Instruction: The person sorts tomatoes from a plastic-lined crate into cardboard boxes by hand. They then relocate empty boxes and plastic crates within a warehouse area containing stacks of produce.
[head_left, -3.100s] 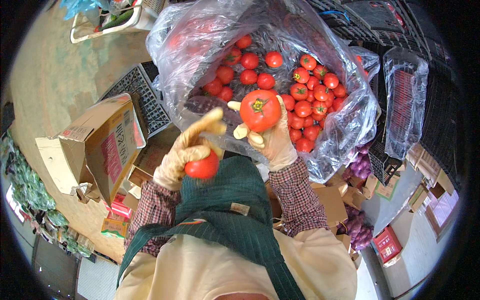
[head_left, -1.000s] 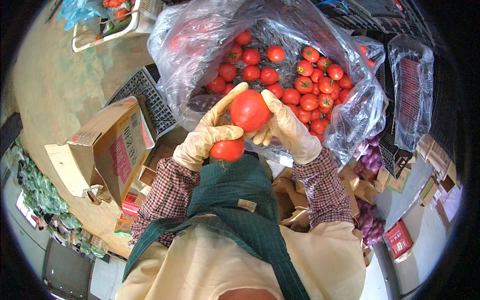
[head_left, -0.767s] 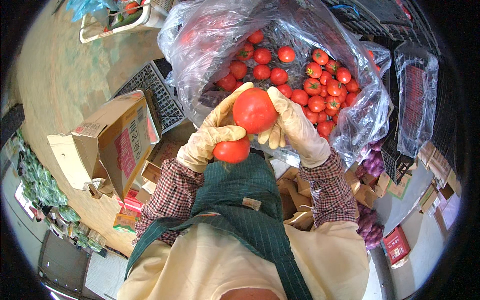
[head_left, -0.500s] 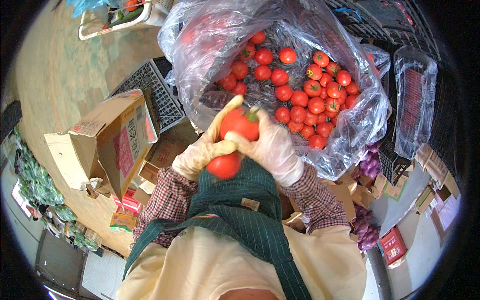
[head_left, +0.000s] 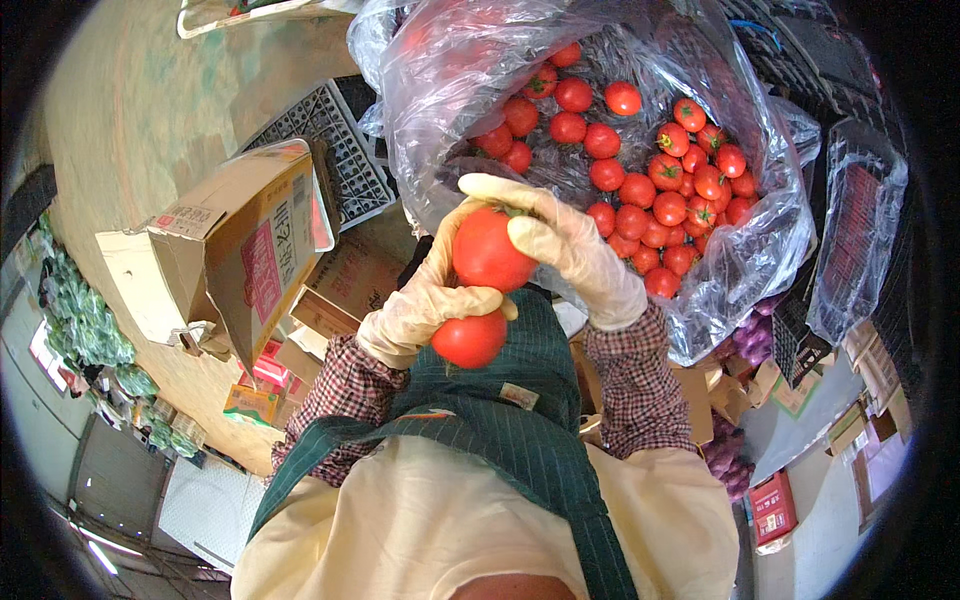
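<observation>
Both my hands wear thin pale gloves. My left hand point(head_left: 418, 308) is closed round two red tomatoes: a larger upper tomato point(head_left: 488, 252) between thumb and fingers, and a lower tomato point(head_left: 470, 343) below the thumb, near the apron. My right hand point(head_left: 585, 258) curls over the top and right side of the upper tomato, its fingertips on the skin. Only a little green stem shows under those fingers. Just beyond lies a clear plastic bag point(head_left: 440, 110), spread wide, with many loose tomatoes point(head_left: 670, 208) inside, mostly gathered at its right.
Left of me stands an opened cardboard box point(head_left: 225, 245), with a black plastic crate point(head_left: 325, 150) behind it. A white basket point(head_left: 235, 18) is at the far left. To the right are a plastic-wrapped crate point(head_left: 858, 230), purple net bags point(head_left: 728, 460) and a red box point(head_left: 773, 508).
My right hand has shifted up and over the upper tomato, and its thumb has left the front. That tomato has turned, its stem now mostly covered. The whole view has swung slightly.
</observation>
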